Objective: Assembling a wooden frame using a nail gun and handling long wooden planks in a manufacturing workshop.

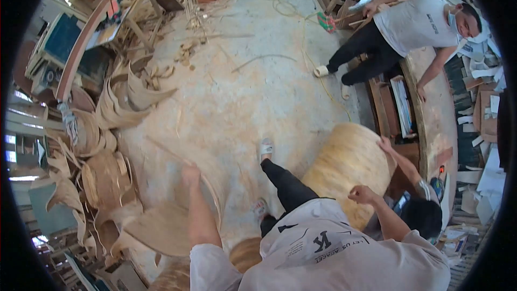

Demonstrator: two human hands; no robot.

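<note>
My left hand (190, 175) is closed, slightly blurred, around a thin curved strip of wood (214, 189); the strip runs out on both sides of the fist. Held up in front of my body, my right hand (363, 194) makes a fist with nothing showing in it. Below and beyond that fist stands a large curved sheet of pale plywood (344, 161). A co-worker's hand (385, 145) touches the sheet's right edge; that person is low at my right, partly hidden by my arm.
Bent plywood pieces (126, 99) and brown curved panels (105, 180) are piled along the left. A second person (412, 27) leans on a long workbench (431, 113) at the right. A yellow hose (304, 43) crosses the dusty floor, where offcuts and a thin strip (264, 58) lie.
</note>
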